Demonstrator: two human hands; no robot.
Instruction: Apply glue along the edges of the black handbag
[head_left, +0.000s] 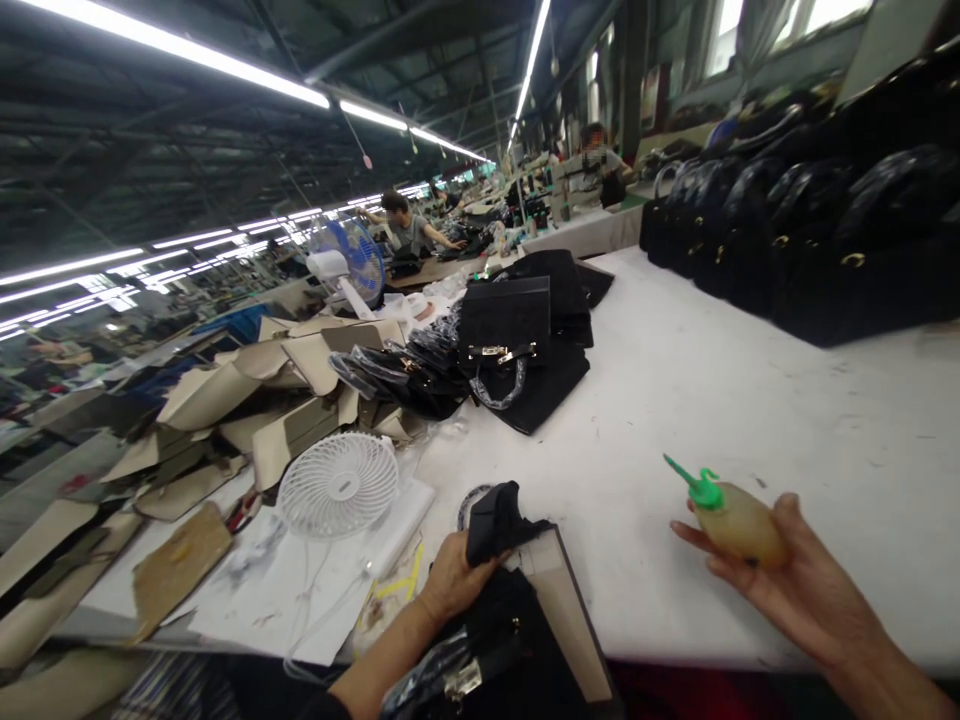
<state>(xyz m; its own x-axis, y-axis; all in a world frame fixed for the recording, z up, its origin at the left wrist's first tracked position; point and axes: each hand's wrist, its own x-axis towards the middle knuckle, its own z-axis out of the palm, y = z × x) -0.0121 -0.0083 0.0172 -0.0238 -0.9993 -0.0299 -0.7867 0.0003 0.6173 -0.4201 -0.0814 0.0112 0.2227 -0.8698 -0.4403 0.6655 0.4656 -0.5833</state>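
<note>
My left hand (pixel 459 582) grips the black lining at the top of a black handbag (pixel 517 640) at the table's front edge. The bag's beige inner panel (pixel 562 600) shows on its right side, and a metal clasp (pixel 463 680) sits low on its front. Over the white table, my right hand (pixel 795 580) holds a squeeze glue bottle (pixel 742 525) with amber contents. Its green nozzle (pixel 694 482) points up and to the left, apart from the bag. The fingers of this hand curve beneath the bottle, with the thumb behind it.
A white fan (pixel 341 485) lies left of the bag, beside beige panels (pixel 292 360) and a brown board (pixel 180 565). Black handbags (pixel 506 320) are stacked mid-table; more handbags (pixel 787 240) line the right side. A blue fan (pixel 352 260) and a co-worker (pixel 412 235) are farther back.
</note>
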